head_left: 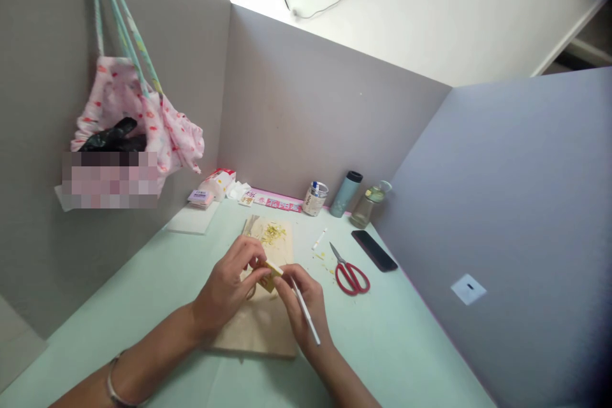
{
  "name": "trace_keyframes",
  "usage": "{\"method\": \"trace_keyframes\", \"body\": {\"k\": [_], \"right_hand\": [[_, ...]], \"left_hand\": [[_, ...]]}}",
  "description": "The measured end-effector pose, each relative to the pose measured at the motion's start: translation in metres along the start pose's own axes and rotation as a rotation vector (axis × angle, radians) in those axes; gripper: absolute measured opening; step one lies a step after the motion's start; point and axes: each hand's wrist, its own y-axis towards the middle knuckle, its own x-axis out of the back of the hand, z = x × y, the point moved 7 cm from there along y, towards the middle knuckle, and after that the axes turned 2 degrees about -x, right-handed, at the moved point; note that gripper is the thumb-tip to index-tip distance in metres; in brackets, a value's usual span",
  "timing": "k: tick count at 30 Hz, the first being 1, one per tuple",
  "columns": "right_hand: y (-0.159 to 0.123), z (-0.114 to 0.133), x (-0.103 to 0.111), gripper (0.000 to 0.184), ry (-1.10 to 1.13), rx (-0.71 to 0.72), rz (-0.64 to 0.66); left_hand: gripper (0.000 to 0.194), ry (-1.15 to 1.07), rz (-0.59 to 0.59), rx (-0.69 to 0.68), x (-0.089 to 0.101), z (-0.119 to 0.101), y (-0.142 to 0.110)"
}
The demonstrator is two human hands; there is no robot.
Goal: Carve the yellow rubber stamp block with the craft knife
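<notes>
Wood board: a pale wooden board (261,325) lies low in the centre of the frame, on the mint-green desk (406,344), and your two hands work over it.
Left hand: your left hand (229,290) pinches a small yellow block (272,273) between the fingertips, just above the board.
Right hand: your right hand (303,306) is closed around a thin white tool (306,315); its tip meets the block, but the exact point of contact is too small to see.
Shavings: yellow shavings (273,234) lie on the far end of the board, and a few beside the red scissors (351,275) to the right.
Jar: a small glass jar (315,198) stands by the back wall, in the centre of the frame; it holds something white and blue that you cannot make out.
Bottles: a grey-green flask (345,194) with a dark cap is closed, its contents hidden; the clear bottle (368,205) beside it shows a pale liquid.
Bag: a pink cloth bag (143,121) hangs in the upper left with something black inside; its lower part is blurred out.
Phone: a dark phone (374,250) lies face up, right of the scissors.
Cut off: your forearms leave the frame at the bottom edge.
</notes>
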Motion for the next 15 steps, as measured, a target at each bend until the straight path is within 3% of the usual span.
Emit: {"method": "trace_keyframes", "body": {"k": [15], "right_hand": [[-0.0015, -0.0008, -0.0008, 0.015, -0.121, 0.056, 0.032]], "left_hand": [[0.008, -0.089, 0.110, 0.036, -0.0067, 0.0081, -0.0006]]}}
